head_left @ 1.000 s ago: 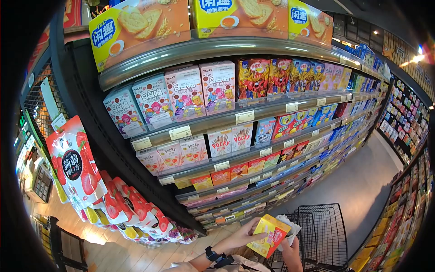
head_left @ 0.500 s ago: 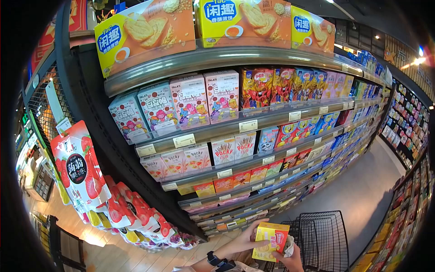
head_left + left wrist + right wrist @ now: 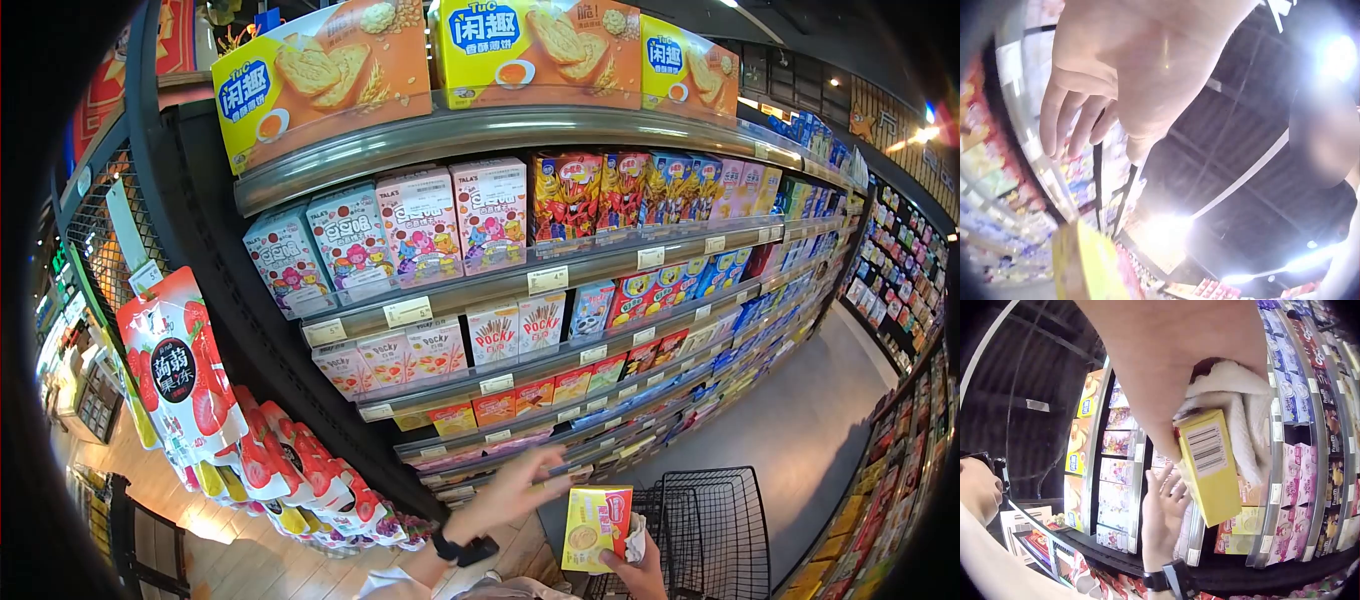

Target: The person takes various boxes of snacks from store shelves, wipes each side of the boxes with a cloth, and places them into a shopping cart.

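Observation:
My right hand [image 3: 645,572] holds a small yellow and red carton [image 3: 592,530], its thumb across the front. A crumpled white cloth [image 3: 1244,406] is bunched in the same hand behind the carton. In the right wrist view the carton's narrow yellow side with a barcode [image 3: 1206,449] faces the camera. My left hand [image 3: 510,490] is off the carton, to its left, fingers stretched and holding nothing, in front of the lower shelves. The left wrist view shows this hand [image 3: 1129,69] from close up, with the yellow carton [image 3: 1091,262] below its fingertips.
A tall snack shelf [image 3: 560,275] fills the middle, with Pocky boxes [image 3: 518,328] and large cracker boxes [image 3: 540,50] on top. Strawberry jelly pouches [image 3: 182,365] hang at the left end. A black wire cart [image 3: 715,530] stands right of my hands; another shelf lines the far right.
My left hand has let go of the carton and moved left and up towards the shelf, its fingers spreading. The carton stays in my right hand, its front turned more towards the head camera.

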